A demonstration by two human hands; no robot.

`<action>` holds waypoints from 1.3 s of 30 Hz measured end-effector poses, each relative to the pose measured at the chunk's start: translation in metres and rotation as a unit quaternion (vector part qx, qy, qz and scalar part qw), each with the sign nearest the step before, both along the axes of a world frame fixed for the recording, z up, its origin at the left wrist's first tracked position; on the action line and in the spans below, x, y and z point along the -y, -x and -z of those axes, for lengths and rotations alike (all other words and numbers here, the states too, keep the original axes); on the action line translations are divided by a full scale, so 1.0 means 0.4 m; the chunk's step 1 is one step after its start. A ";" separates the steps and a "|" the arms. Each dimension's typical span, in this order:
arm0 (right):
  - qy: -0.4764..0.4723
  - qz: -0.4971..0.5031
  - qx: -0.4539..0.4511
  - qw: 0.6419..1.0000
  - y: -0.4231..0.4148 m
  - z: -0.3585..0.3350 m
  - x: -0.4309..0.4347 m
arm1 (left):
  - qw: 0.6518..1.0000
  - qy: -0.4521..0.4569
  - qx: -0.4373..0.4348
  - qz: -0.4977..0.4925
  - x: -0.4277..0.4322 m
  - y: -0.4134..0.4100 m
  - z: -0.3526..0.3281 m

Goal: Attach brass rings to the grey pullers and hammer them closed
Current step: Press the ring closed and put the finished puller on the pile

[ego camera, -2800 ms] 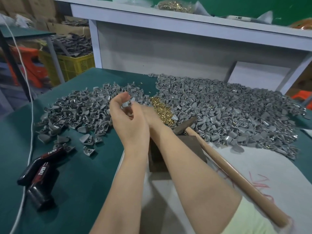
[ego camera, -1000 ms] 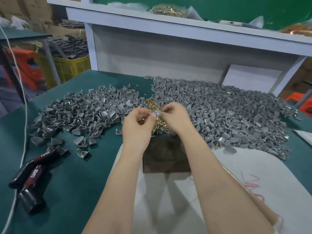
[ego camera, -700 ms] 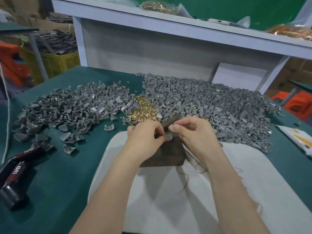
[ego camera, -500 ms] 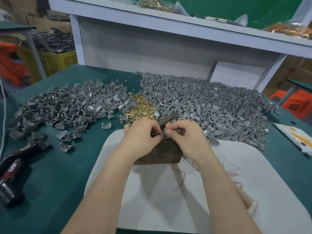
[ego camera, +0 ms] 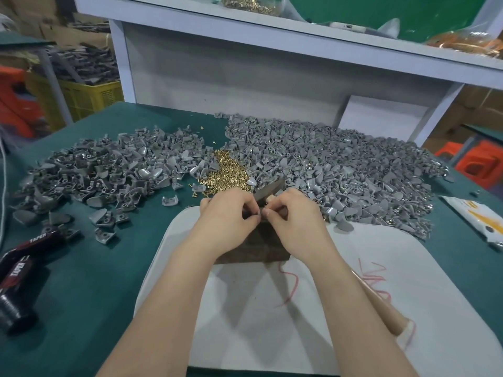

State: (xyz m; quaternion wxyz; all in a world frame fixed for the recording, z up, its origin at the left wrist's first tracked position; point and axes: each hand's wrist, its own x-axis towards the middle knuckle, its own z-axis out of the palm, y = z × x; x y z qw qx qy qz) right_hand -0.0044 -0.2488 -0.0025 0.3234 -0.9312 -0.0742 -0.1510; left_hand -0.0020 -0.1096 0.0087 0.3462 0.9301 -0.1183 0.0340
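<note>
Left hand (ego camera: 226, 213) and right hand (ego camera: 296, 216), shifted back from brass rings (ego camera: 226, 172) to dark block (ego camera: 253, 251). Fingers (ego camera: 268, 212) of both pinch one grey puller (ego camera: 257, 212).

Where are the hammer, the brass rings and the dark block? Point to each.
hammer (ego camera: 379, 302), head view, on its wooden handle.
brass rings (ego camera: 226, 172), head view, middle of the gold pile.
block (ego camera: 261, 250), head view, its dark front face.
</note>
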 end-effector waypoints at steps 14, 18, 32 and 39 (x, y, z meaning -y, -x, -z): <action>0.031 -0.019 -0.045 0.998 0.000 -0.030 0.008 | 1.000 0.002 0.002 -0.002 0.001 0.003 -0.002; -0.144 -0.028 -0.076 0.986 0.003 -0.019 0.037 | 1.000 -0.001 0.001 -0.004 0.002 0.004 -0.003; 0.027 -0.024 0.035 0.999 0.002 0.003 0.008 | 1.000 0.005 0.001 0.001 0.002 0.003 -0.002; 0.098 -0.020 0.050 0.994 0.005 -0.015 -0.008 | 1.000 -0.003 0.014 0.006 0.004 -0.001 0.000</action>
